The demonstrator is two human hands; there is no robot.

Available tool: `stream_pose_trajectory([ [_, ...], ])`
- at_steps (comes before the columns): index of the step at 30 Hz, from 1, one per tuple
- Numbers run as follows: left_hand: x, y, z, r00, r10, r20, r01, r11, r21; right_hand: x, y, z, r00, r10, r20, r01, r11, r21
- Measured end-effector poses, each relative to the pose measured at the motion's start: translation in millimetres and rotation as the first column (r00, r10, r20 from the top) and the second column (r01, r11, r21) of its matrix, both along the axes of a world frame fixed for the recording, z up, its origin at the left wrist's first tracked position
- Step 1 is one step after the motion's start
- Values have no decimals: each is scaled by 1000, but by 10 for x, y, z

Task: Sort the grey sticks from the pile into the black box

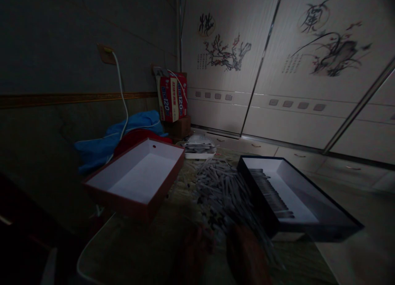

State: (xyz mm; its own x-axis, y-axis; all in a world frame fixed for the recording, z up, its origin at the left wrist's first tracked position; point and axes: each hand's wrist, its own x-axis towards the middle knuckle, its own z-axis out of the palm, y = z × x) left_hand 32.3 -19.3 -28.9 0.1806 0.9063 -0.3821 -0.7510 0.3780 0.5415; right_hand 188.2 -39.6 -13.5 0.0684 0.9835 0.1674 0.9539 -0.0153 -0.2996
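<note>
A large heap of slim, clear-and-grey pen-like sticks [220, 182] spreads over the table, with black pieces among them at the near end. At that near end is my left hand [194, 248], dark and blurred, its fingers curled in; anything they hold cannot be made out. Beside it on the right, my right hand [247, 252] bends over the heap's edge with its fingers curled and mostly hidden. Similar sticks lie side by side in a row inside the dark box [308, 186] on the right. On the left, a reddish box [132, 178] shows only its pale inside.
A white tray [200, 155] of similar sticks stands behind the heap. Blue cloth [132, 126] and a red printed carton [173, 96] are at the back left. From the wall socket [107, 54] hangs a white cable. Painted sliding doors [228, 67] close off the back.
</note>
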Motion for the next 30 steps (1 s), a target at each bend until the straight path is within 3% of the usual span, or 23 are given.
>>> stream_pose_trajectory([
  [5,20,3,-62,999,1,-40,1,1000,27,-10,65,20,1000,-8,-12,9,999,46],
  [9,36,18,-61,997,-9,-76,12,999,42,-39,150,157,1000,10,-28,-8,997,76],
  [14,36,20,8,996,-10,-91,13,1000,23,-167,387,304,987,138,76,-140,990,16],
  [21,43,9,39,997,12,-75,-14,1000,-22,-364,657,209,970,181,161,-175,983,-48],
  [26,50,23,7,997,7,-82,-6,1000,6,-378,713,232,981,161,108,-160,987,-26],
  [30,54,34,22,995,0,-96,2,1000,12,-244,583,308,991,127,-33,-126,991,36],
])
